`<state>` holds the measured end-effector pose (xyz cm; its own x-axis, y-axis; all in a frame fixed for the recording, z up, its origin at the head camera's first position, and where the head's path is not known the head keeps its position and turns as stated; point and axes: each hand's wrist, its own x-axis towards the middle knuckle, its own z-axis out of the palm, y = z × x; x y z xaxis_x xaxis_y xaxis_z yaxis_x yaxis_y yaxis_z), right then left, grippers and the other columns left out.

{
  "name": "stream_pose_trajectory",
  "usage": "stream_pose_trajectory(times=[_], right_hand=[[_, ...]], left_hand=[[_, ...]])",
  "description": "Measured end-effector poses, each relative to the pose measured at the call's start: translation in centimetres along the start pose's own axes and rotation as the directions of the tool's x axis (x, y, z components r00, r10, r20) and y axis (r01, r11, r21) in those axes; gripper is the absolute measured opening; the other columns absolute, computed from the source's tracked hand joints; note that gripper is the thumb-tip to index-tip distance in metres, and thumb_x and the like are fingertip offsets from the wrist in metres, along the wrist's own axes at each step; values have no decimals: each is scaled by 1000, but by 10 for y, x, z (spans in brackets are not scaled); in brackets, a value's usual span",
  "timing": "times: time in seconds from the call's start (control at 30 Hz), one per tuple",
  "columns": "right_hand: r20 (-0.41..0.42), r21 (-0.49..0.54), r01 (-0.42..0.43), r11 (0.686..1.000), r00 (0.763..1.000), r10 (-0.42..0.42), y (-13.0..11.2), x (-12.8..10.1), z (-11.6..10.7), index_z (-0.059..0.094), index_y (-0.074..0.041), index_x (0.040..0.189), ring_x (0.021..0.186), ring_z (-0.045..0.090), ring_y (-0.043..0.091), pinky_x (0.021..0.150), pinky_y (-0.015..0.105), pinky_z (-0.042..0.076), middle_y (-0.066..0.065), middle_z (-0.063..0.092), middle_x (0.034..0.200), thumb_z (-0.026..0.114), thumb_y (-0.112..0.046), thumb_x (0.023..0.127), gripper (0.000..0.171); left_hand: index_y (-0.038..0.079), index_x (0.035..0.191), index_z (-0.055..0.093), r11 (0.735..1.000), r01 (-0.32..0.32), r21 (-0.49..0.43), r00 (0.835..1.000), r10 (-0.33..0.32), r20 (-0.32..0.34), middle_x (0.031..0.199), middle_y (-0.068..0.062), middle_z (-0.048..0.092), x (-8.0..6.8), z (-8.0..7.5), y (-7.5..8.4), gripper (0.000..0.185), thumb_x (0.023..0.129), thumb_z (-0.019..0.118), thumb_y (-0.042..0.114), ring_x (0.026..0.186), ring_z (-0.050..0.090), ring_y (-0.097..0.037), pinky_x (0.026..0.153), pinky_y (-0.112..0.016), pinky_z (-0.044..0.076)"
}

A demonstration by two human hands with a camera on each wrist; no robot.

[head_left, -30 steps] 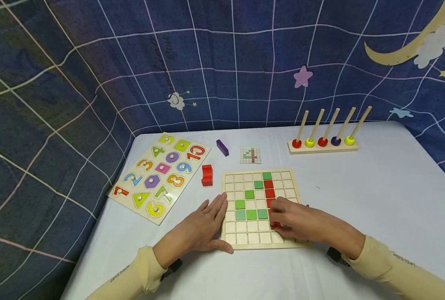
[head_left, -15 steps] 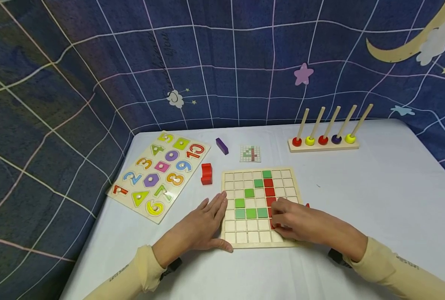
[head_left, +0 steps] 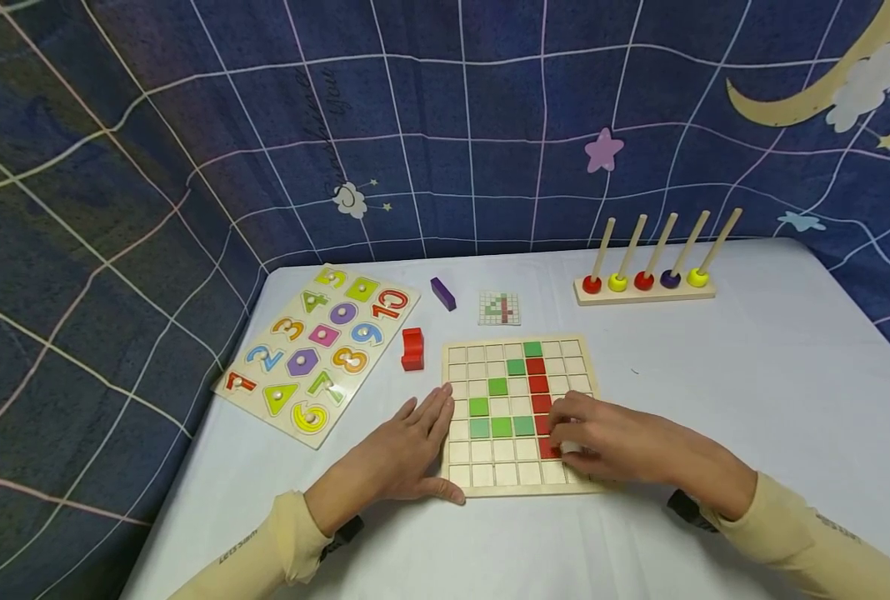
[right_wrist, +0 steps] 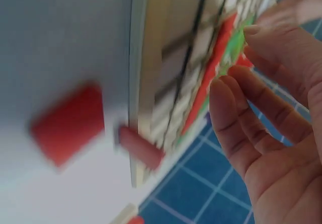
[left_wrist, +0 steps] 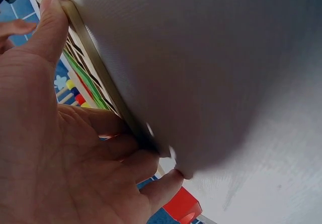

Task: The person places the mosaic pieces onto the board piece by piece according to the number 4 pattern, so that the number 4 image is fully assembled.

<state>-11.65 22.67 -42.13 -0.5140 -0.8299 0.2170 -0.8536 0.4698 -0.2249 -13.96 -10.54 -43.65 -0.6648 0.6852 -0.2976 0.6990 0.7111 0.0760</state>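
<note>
A wooden grid board (head_left: 484, 476) lies on the white table. Green tiles (head_left: 497, 387) form a diagonal and a short row on it, and red tiles (head_left: 538, 384) stand in a column. My left hand (head_left: 407, 454) rests flat along the board's left edge, fingers straight, thumb at the near corner. Over the board's right part, beside the lowest red tile, is my right hand (head_left: 613, 437); its thumb and loosely bent fingers are apart with nothing between them. The right wrist view shows a loose red tile (right_wrist: 70, 126) on the table and another red piece (right_wrist: 141, 147) at the board's edge.
A small pattern card (head_left: 500, 308) lies behind the board. Left of it are a purple block (head_left: 442, 294), a red curved block (head_left: 412, 349) and a number puzzle board (head_left: 273, 399). A peg stand (head_left: 645, 297) with coloured beads is at the back right.
My right hand has drawn slightly right, away from the lowest red tile, which now shows more fully in the column, and its fingers have parted. My left hand has stayed at the board's edge.
</note>
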Motion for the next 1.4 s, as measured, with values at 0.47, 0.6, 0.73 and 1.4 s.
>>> stream_pose_trajectory(times=[0.47,0.6,0.73,1.4], right_hand=[[90,-149,-161,976,980,176,18,-32,-33,76,-20,89,96,56,14,76,26,59,-5,67,103,93,-6,79,25],[90,-156,-163,974,980,179,23,-36,-28,75,-19,89,94,57,16,75,27,59,-4,67,101,95,-7,77,27],[68,-166,-150,975,984,163,27,-37,-22,72,-18,85,87,53,12,70,23,55,-6,65,94,95,-3,76,29],[44,-148,-178,973,982,186,35,-45,-11,65,-19,80,81,45,7,66,19,46,-9,54,86,90,4,75,34]], left_hand=[[-6,167,25,1000,-1,0,1000,1,-2,178,-22,21,-2,-3,0,125,86,69,79,167,25,-34,133,-52,33],[-6,167,25,1000,-7,7,1000,7,-4,178,-23,21,-1,-2,0,125,86,68,79,167,25,-34,133,-52,33],[-6,167,26,1000,-10,17,1000,10,-7,178,-22,22,-1,-1,0,125,86,67,80,167,25,-34,132,-52,33],[-5,167,26,1000,-3,21,1000,3,-3,178,-22,22,0,1,0,125,86,67,81,167,25,-33,133,-52,33]])
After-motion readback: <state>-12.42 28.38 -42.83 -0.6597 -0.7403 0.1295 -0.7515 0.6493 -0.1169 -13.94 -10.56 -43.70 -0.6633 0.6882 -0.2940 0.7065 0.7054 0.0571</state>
